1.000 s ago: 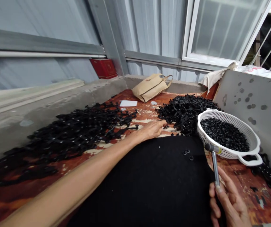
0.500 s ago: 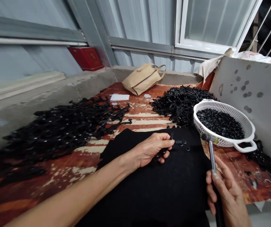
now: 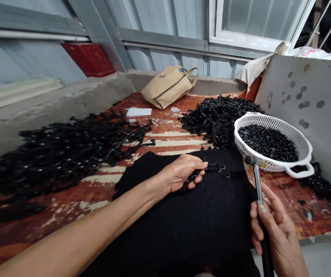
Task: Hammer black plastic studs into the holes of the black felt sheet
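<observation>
Head view, left hand (image 3: 183,175) pinching thin black plastic strip (image 3: 208,169) on felt mat (image 3: 188,223), right hand (image 3: 275,234) gripping slim metal hammer (image 3: 257,181).

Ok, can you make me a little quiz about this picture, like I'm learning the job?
1. What does the right hand hold?
2. True or false: the white basket holds red beads.
3. The left hand rests on: A) the tan bag B) the black cloth C) the red box.

Key:
1. A small hammer, head up beside the basket.
2. False. It holds small black pieces.
3. B. Its fingers pinch a black strip there.
</observation>
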`<action>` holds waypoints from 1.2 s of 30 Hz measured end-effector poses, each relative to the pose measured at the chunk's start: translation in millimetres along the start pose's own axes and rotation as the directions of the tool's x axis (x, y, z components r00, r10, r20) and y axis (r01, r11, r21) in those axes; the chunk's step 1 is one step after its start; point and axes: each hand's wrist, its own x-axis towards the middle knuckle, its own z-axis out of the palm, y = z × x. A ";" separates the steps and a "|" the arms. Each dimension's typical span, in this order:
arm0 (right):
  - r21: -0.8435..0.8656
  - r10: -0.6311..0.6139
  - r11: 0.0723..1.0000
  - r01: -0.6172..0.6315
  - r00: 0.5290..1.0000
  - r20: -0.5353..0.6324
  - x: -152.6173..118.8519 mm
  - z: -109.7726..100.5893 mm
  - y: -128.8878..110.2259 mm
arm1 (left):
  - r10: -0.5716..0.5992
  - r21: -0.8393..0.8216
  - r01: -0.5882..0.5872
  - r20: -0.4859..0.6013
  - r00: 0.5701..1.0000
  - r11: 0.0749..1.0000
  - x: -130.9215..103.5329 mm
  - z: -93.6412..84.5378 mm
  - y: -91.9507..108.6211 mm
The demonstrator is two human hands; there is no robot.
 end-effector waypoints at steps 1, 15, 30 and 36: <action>0.000 0.000 1.000 0.000 1.000 0.001 0.2 -0.2 0.1 | -0.005 0.000 0.005 0.000 1.000 1.000 0.7 0.8 0.7; -0.008 0.011 1.000 -0.011 1.000 -0.015 -0.7 -0.4 -0.8 | -0.024 0.112 0.026 -0.021 0.999 0.993 3.6 6.1 3.9; 0.004 0.024 1.000 -0.024 0.999 -0.027 -1.3 0.8 -1.3 | -0.009 0.115 0.015 -0.048 0.999 0.993 -0.9 11.3 7.7; 0.003 0.024 1.000 -0.024 0.999 -0.023 -1.3 -0.1 -1.3 | 0.003 0.129 0.002 -0.042 0.999 0.992 -1.8 11.1 7.2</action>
